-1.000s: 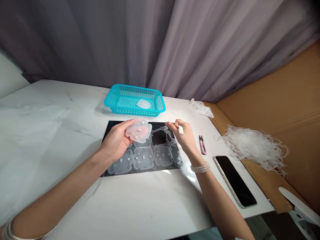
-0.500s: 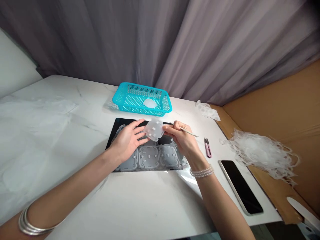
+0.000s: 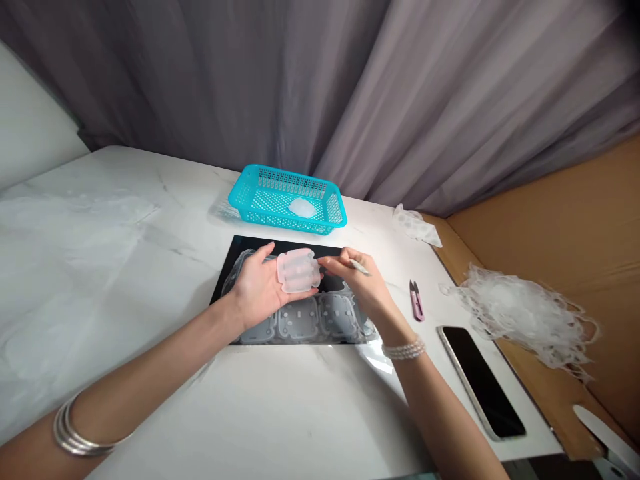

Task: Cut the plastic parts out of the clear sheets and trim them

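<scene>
My left hand (image 3: 260,287) is palm up, fingers stretched beneath a translucent, frosted piece (image 3: 299,270) with a notched outline, which rests on them. Its smooth side faces up. At the right edge of this piece, the thumb and fingertips of my right hand (image 3: 363,273) are pinched together. A slim pale tool (image 3: 360,267) is tucked in my right hand and pokes out past the knuckles; its kind cannot be made out. Below both hands lies a black mat (image 3: 231,250) bearing a clear sheet of similar moulded pieces (image 3: 299,319), partly hidden by my left hand.
A blue perforated basket (image 3: 290,223) behind the mat holds a translucent piece (image 3: 302,207). To the right are pink thread snips (image 3: 417,301), a phone (image 3: 483,380), a heap of clear trimmings (image 3: 520,313) and a crumpled clear sheet (image 3: 417,225). Clear sheets (image 3: 65,267) cover the left.
The translucent piece has turned over, from its studded side to its smooth side, and come down onto my left fingers. My right hand has stayed at its right edge.
</scene>
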Demonstrator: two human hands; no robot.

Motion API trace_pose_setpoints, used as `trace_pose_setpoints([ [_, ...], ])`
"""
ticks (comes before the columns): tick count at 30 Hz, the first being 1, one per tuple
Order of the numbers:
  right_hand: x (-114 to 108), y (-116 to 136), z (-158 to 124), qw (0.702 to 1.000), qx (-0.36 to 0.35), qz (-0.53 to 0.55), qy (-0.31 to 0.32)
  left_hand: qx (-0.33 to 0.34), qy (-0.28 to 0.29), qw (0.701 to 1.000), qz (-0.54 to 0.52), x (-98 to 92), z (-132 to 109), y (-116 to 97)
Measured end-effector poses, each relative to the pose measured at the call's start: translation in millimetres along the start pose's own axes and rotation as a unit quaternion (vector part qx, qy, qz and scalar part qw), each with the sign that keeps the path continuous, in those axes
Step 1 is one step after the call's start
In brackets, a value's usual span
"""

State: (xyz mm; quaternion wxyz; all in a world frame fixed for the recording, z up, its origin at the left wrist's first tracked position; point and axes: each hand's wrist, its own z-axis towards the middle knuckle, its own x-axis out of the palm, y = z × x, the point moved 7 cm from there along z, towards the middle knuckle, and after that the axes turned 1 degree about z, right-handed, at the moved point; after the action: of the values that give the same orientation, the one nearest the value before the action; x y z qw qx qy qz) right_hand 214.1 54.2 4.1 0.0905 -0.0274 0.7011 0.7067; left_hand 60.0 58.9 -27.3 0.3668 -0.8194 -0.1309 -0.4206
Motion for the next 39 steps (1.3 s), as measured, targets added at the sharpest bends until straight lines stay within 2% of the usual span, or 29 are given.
trace_pose_setpoints([
  [2,11,-5,2,0.998,0.009,0.039,0.04,0.0,-0.005,1.0,0.005,0.2,0,1],
  [4,16,-1,13,0.997,-0.012,0.059,0.038,0.005,-0.021,1.0,0.017,-1.7,1,2],
  [6,13,12,36,0.998,-0.059,0.03,-0.006,0.021,-0.047,0.998,0.036,-6.4,1,2],
  [9,0,40,88,0.981,-0.12,-0.103,-0.111,0.067,-0.078,0.991,0.088,-13.7,1,-1],
  [11,-10,54,122,0.964,-0.126,-0.17,-0.161,0.108,-0.062,0.975,0.182,-12.7,0,-3],
  [12,-16,59,134,0.956,-0.124,-0.195,-0.18,0.132,-0.043,0.955,0.261,-9.6,-1,-4],
  [13,-22,60,141,0.95,-0.12,-0.213,-0.193,0.156,-0.017,0.921,0.356,-5.2,-3,-4],
  [14,-28,60,143,0.944,-0.118,-0.233,-0.204,0.176,0.015,0.871,0.458,-0.1,-6,-2],
  [16,-40,53,129,0.932,-0.117,-0.273,-0.209,0.199,0.091,0.739,0.637,7.9,-10,11],
  [18,-53,38,99,0.923,-0.113,-0.315,-0.189,0.213,0.163,0.609,0.747,9.6,-14,28],
  [19,-60,28,81,0.92,-0.106,-0.337,-0.171,0.224,0.187,0.555,0.779,8.5,-14,35],
  [20,-68,18,62,0.916,-0.094,-0.359,-0.155,0.237,0.201,0.513,0.8,6.9,-14,41],
  [22,-84,-1,26,0.909,-0.061,-0.394,-0.125,0.266,0.2,0.463,0.821,3.4,-11,48],
  [26,-104,-25,-19,0.9,0.009,-0.427,-0.084,0.296,0.182,0.433,0.832,-0.1,-6,53],
  [30,-90,-31,-29,0.916,0.03,-0.399,-0.021,0.291,0.183,0.425,0.838,-1.2,-4,54],
  [34,-66,-22,-22,0.912,-0.031,-0.408,0.019,0.295,0.17,0.447,0.827,0.7,1,55],
  [36,-62,-15,-11,0.904,-0.058,-0.423,0.001,0.304,0.151,0.467,0.816,4.5,6,55],
  [39,-67,-5,15,0.898,-0.082,-0.431,-0.047,0.32,0.118,0.504,0.793,11.0,10,53],
])
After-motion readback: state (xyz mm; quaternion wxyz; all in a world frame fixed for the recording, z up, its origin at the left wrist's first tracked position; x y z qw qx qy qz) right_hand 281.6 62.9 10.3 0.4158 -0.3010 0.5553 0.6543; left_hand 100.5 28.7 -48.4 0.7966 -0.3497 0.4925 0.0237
